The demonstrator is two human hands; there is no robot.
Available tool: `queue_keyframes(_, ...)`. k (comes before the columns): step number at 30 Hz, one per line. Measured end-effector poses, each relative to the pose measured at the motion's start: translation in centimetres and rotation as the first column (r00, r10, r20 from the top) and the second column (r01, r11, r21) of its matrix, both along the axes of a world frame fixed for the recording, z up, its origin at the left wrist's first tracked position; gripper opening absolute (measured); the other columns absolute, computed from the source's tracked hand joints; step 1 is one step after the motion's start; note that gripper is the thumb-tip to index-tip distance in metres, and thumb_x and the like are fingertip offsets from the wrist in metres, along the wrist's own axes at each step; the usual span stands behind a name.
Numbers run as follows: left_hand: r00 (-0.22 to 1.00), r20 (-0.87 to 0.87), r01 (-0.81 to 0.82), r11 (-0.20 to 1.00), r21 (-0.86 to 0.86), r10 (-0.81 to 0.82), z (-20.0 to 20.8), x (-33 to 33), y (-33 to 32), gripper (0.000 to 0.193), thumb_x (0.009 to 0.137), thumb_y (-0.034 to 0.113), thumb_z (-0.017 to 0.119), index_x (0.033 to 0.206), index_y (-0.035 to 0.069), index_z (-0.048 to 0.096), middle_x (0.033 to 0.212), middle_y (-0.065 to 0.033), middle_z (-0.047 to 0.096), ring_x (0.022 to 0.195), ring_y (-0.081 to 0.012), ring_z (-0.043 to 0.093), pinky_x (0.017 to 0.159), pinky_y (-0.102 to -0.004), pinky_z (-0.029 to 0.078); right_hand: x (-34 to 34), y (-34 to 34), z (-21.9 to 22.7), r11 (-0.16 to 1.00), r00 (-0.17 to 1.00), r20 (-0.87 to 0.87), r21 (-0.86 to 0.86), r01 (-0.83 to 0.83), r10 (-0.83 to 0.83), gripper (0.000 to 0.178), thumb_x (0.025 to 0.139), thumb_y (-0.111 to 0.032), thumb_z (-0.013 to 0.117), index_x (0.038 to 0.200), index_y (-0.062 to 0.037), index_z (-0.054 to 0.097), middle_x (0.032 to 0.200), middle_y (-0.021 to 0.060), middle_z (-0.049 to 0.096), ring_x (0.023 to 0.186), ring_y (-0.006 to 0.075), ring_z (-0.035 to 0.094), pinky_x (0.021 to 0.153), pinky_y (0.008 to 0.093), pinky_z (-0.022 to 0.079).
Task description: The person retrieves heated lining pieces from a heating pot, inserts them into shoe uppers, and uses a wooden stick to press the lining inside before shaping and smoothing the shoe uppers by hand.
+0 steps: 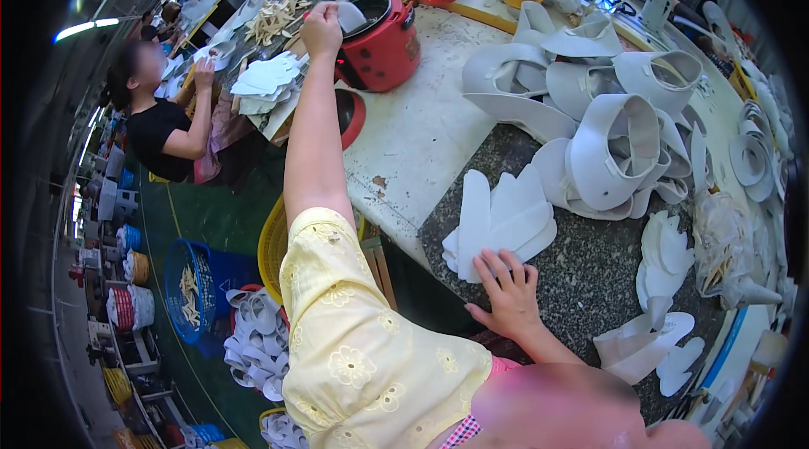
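Yellow sleeve (362, 348) fills the lower middle, nearest the camera, on the left arm stretched toward 12 o'clock. That left hand (322, 27) reaches the red pot (383, 40) at the far bench edge, its grip closed around a small white piece (347, 17) at the pot's open mouth; how tightly it pinches I cannot quite tell. At 5 o'clock the right hand (508, 297) lies flat with fingers spread, fingertips touching the near edge of a stack of white pieces (501, 221) on the dark slab (581, 272). Beyond, at 2 o'clock, moulded white shells (607, 120) are heaped on the bench (421, 129). At 9 o'clock another person in black (160, 133) sits working.
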State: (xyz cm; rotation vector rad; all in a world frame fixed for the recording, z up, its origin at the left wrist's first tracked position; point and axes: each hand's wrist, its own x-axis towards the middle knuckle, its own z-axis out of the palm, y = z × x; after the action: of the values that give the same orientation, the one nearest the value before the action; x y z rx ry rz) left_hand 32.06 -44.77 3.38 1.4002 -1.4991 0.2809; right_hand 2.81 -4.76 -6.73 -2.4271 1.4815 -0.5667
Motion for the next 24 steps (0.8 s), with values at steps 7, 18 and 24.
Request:
queue_keyframes(7, 0.999, -0.025, 0.030, 0.895, 0.446, -0.022, 0.5, 1.6, -3.3, 0.019, 0.069, 0.031, 0.069, 0.080, 0.015, 0.069, 0.072, -0.0020, 0.067, 0.065, -0.0142, 0.062, 0.064, -0.0299, 0.047, -0.1, -0.1, 0.1, 1.000, 1.000, 0.004, 0.021, -0.001, 0.001, 0.076, 0.059, -0.037, 0.072, 0.124, -0.0110, 0.042, 0.130, 0.0050, 0.036, 0.118, 0.0247, 0.032, 0.086, 0.0450, 0.029)
queue_keyframes(18, 0.834, 0.523, -0.177, 0.813, 0.555, -0.175, 0.9, -0.7, -4.7, 0.016, 0.067, 0.028, 0.069, 0.077, 0.015, 0.069, 0.078, -0.0062, 0.065, 0.081, -0.0229, 0.056, 0.080, -0.0369, 0.040, -0.1, 0.1, 0.3, 0.998, 1.000, 0.014, 0.063, 0.002, -0.003, 0.076, 0.059, -0.037, 0.071, 0.125, -0.0113, 0.041, 0.131, 0.0056, 0.035, 0.118, 0.0248, 0.032, 0.086, 0.0467, 0.030)
queue_keyframes(24, 0.831, 0.506, -0.143, 0.793, 0.593, -0.229, 1.4, -1.3, -4.5, 0.019, 0.068, 0.030, 0.069, 0.079, 0.016, 0.069, 0.078, -0.0087, 0.065, 0.080, -0.0279, 0.056, 0.081, -0.0365, 0.041, -0.3, 0.1, 0.3, 0.997, 1.000, 0.025, 0.071, 0.010, -0.012, 0.076, 0.059, -0.037, 0.071, 0.125, -0.0114, 0.041, 0.131, 0.0054, 0.036, 0.117, 0.0248, 0.032, 0.086, 0.0463, 0.029)
